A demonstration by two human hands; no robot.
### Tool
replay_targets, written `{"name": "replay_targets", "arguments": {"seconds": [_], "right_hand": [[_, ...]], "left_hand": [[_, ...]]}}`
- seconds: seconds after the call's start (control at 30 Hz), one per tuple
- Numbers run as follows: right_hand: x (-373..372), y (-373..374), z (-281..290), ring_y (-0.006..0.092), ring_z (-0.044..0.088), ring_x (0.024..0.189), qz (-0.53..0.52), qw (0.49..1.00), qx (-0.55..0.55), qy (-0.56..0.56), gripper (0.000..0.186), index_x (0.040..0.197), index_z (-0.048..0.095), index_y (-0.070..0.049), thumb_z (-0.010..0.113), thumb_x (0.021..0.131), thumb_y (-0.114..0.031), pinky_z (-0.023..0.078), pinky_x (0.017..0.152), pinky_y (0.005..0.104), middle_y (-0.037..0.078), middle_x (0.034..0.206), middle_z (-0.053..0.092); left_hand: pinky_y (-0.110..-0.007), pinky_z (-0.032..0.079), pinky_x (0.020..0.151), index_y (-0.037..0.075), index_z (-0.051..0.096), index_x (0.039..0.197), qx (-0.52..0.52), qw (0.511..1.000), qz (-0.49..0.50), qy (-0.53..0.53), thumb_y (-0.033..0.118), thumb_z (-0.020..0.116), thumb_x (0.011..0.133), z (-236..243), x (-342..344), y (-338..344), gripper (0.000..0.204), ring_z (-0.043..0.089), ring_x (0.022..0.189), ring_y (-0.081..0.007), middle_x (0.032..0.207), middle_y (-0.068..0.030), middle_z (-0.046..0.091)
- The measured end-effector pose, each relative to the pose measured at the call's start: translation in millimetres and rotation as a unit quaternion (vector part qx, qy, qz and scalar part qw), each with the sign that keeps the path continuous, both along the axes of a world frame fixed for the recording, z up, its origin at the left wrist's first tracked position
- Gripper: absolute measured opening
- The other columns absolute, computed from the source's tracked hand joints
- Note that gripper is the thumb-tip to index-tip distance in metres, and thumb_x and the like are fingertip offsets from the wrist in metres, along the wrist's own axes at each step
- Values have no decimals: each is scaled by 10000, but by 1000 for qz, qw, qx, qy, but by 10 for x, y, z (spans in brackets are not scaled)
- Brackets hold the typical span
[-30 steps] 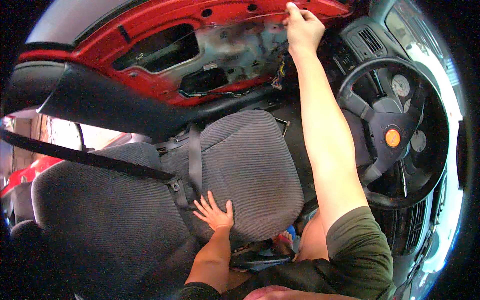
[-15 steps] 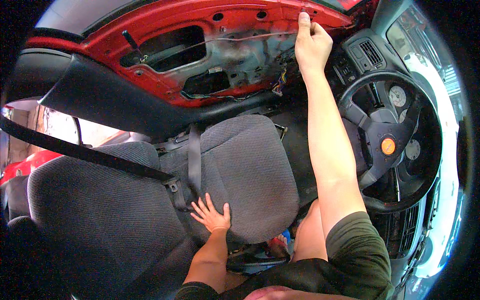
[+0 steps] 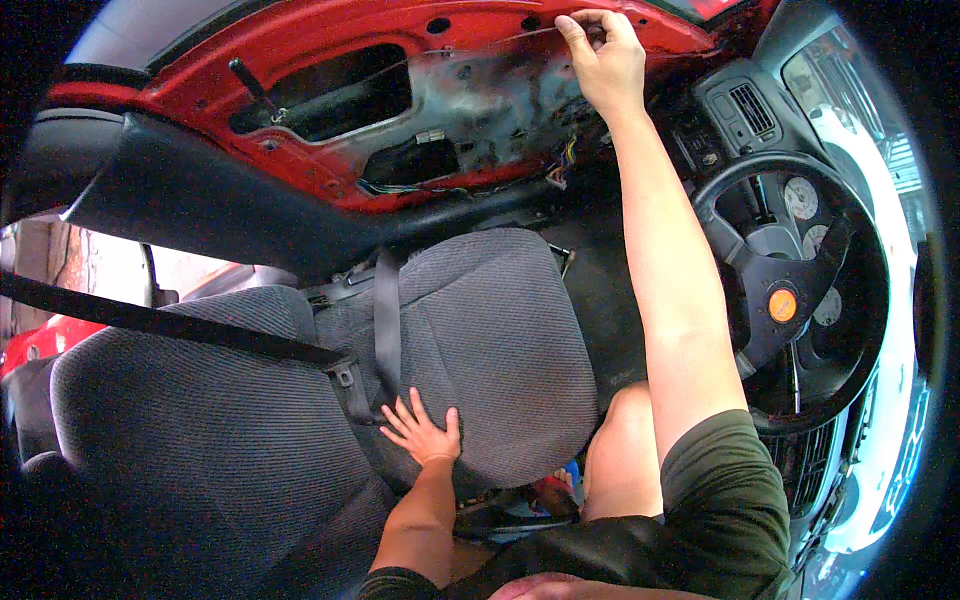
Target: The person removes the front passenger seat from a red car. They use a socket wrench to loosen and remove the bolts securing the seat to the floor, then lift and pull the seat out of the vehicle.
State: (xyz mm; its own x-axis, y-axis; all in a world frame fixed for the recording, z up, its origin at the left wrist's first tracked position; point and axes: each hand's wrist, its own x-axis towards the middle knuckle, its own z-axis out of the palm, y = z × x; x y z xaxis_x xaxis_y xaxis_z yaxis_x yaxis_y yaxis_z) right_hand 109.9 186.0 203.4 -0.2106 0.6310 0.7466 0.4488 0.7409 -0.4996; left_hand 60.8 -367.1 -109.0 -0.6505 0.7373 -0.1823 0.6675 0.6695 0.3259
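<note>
My left hand (image 3: pixel 424 431) lies flat on the inner edge of the grey ribbed seat cushion (image 3: pixel 510 350), fingers spread, beside the seat belt buckle end (image 3: pixel 347 377). Up at the bare red door (image 3: pixel 330 170), my right arm is stretched out. There my right hand (image 3: pixel 607 65) is closed, thumb and forefinger brought together near the door's upper edge. A thin pale strand appears to run from these fingertips leftward along the door; its far end is hard to make out. The other right fingers are curled and partly hidden.
A black steering wheel (image 3: pixel 785 420) stands right of my outstretched arm. A dark crank-like handle (image 3: pixel 252 84) sticks out of the door, and loose coloured wires (image 3: pixel 562 165) hang at its lower edge. The black seat belt (image 3: pixel 170 322) crosses the backrest.
My right hand has shifted slightly left along the door's upper edge, and its thumb now points left toward the forefinger. The thin strand has risen with it. My left hand stays put.
</note>
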Motion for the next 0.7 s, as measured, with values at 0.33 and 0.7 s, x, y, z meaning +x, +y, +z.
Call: {"name": "replay_targets", "arguments": {"seconds": [0.33, 0.7], "right_hand": [[-15, 114, -234, 259, 645, 924, -88, 989, 116, -40, 481, 1081, 712, -41, 848, 872, -452, 537, 824, 377, 118, 1012, 632], [-118, 185, -248, 374, 616, 1026, -147, 981, 105, -72, 717, 1057, 647, 25, 927, 712, -537, 520, 914, 461, 185, 1074, 608]], "left_hand": [[-709, -5, 1237, 164, 302, 1647, -16, 1000, 1, -21, 655, 588, 920, 59, -31, 23, 923, 66, 1600, -460, 1676, -206, 265], [-711, 24, 1240, 173, 352, 1625, -22, 1000, 7, -17, 670, 618, 875, -4, -53, 12, 939, 110, 1588, -467, 1623, -197, 321]]}}
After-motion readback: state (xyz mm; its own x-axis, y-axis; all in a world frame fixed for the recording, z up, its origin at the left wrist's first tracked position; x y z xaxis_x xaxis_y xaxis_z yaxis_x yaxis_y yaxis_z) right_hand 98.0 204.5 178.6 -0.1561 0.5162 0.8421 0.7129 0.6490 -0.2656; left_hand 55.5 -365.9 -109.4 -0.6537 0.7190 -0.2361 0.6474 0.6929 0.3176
